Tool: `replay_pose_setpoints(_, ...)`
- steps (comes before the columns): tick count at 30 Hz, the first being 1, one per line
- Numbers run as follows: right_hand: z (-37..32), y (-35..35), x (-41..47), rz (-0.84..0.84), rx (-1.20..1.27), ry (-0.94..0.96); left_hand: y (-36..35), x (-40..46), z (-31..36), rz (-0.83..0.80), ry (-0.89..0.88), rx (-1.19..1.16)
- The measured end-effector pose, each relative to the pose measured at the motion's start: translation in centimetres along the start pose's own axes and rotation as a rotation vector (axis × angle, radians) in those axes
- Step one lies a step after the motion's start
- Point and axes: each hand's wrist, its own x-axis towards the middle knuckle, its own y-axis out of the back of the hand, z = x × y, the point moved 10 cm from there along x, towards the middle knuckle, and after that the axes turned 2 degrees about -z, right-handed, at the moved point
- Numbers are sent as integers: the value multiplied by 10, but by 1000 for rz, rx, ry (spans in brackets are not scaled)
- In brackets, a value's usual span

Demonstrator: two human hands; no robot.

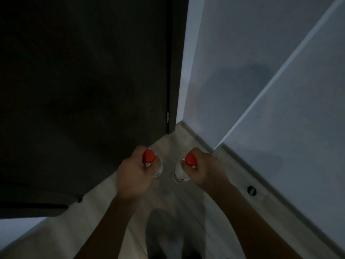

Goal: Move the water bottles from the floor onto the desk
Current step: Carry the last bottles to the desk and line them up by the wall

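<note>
Gripping two clear plastic water bottles by the necks under red screw caps — left hand [133, 176] curled round left bottle [158, 170], right hand [204, 170] round right bottle [179, 173]. Neck hold probably for carrying both, over pale tiled floor [168, 199] beside dark wooden door [84, 81] — desk unseen.

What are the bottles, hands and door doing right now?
Left bottle: upright, red cap on, held at the neck.
Right bottle: upright, red cap on, held at the neck.
Left hand: gripping left bottle.
Right hand: gripping right bottle.
Door: dark, looks closed.
</note>
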Motion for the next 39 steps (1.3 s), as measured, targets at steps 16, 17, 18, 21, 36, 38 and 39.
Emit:
replay_pose_setpoints(16, -175, 347, -139, 316, 245, -165, 243, -86, 315, 60, -118, -83)
replay_pose_setpoints(17, -175, 354, -146, 350, 284, -173, 246, -90, 324, 55, -137, -81)
replay_pose_setpoints(18, -175, 362, -152, 385, 313, -174, 250, -94, 333, 68, -159, -81)
replay_pose_setpoints(21, -181, 382, -167, 476, 329, -141, 263, -103, 349, 119, -196, -133)
replay_pose_setpoints(36, -144, 443, -276, 845, 245, -360, 189, -115, 432, -132, -522, -283)
replay_pose_setpoints(38, -132, 449, -302, 895, 238, -404, 176, -127, 449, -197, -569, -321)
replay_pose_setpoints(39, -125, 452, -317, 923, 236, -427, 170, -134, 459, -217, -602, -333)
